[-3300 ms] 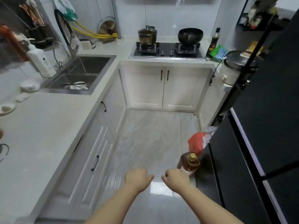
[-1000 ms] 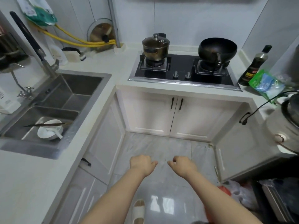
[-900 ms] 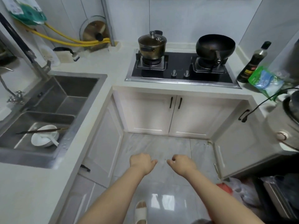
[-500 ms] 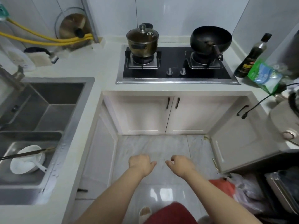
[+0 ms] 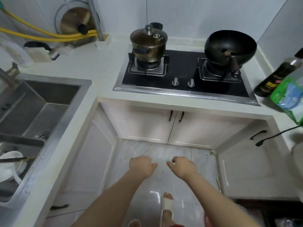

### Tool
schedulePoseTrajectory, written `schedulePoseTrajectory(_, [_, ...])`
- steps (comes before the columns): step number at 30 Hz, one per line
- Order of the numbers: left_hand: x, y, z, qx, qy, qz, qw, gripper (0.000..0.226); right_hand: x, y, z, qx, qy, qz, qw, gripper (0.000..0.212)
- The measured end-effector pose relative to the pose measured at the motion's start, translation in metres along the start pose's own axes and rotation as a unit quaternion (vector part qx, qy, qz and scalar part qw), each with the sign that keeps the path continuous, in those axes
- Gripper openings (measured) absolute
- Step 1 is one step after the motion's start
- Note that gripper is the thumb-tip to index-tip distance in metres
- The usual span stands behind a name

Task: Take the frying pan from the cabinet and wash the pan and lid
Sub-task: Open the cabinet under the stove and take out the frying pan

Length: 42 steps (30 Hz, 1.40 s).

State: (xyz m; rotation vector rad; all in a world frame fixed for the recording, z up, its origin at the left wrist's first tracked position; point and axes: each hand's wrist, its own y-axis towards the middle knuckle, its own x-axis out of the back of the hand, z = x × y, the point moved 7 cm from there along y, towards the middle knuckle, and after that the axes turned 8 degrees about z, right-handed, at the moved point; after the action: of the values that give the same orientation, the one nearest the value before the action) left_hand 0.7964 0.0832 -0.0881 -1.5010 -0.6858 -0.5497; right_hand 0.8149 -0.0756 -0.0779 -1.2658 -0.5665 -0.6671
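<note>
Head cam, the only view: both arms reach out low in the middle of the frame. The left hand [image 5: 142, 167] and the right hand [image 5: 183, 166] hang over the floor w/ fingers curled in loosely. They hold nothing and touch nothing. A small gap sits between them.

The cabinet doors [image 5: 173, 126] are in the middle of the frame, under the stove, and both are closed. Two dark door handles [image 5: 176, 115] sit side by side where the doors meet. The frying pan is not in view. My guess is it's inside, behind those doors, but I can't tell which cabinet has it. Another cabinet w/ a handle is at the right edge.

Up top, a black wok [image 5: 229, 45] sits on the right burner and a lidded pot [image 5: 148, 45] on the left burner. A loose glass lid [image 5: 73, 25] leans on the wall at the upper left. The sink [image 5: 41, 102] is at the left, w/ a white bowl [image 5: 10, 164] and chopsticks in the near part.

To do this step well, I think: bend down, hook fingers on one handle, and pull slow so the door swings clear of the legs. A foot in a slipper [image 5: 167, 205] is near the bottom middle, so keep toes back. Look inside first, then lift pan and lid out w/ two hands so the lid can't slide off.
</note>
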Motion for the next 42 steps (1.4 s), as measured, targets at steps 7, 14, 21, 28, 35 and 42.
schedulePoseTrajectory(7, [0.003, 0.026, -0.036, 0.012, -0.045, 0.015, 0.999, 0.060, 0.014, 0.034, -0.034, 0.032, 0.006, 0.044, 0.998, 0.053])
schedulePoseTrajectory(14, [0.005, 0.041, -0.045, 0.030, -0.054, 0.048, 0.997, 0.058, 0.018, 0.050, -0.051, 0.047, 0.039, 0.082, 0.995, 0.051])
schedulePoseTrajectory(21, [0.025, 0.077, -0.045, 0.011, -0.051, 0.062, 0.997, 0.057, 0.030, 0.080, -0.046, 0.024, 0.074, 0.075, 0.994, 0.048])
schedulePoseTrajectory(28, [0.078, 0.132, -0.039, -0.042, -0.100, 0.014, 0.994, 0.049, 0.060, 0.125, -0.024, -0.008, 0.159, 0.051, 0.986, 0.049])
schedulePoseTrajectory(35, [0.112, 0.202, -0.042, -0.087, -0.192, 0.011, 0.977, 0.050, 0.087, 0.180, -0.015, -0.068, 0.361, -0.010, 0.930, 0.046])
schedulePoseTrajectory(42, [0.116, 0.248, -0.065, -0.099, -0.265, 0.009, 0.959, 0.045, 0.101, 0.224, -0.019, -0.103, 0.445, -0.072, 0.887, 0.037])
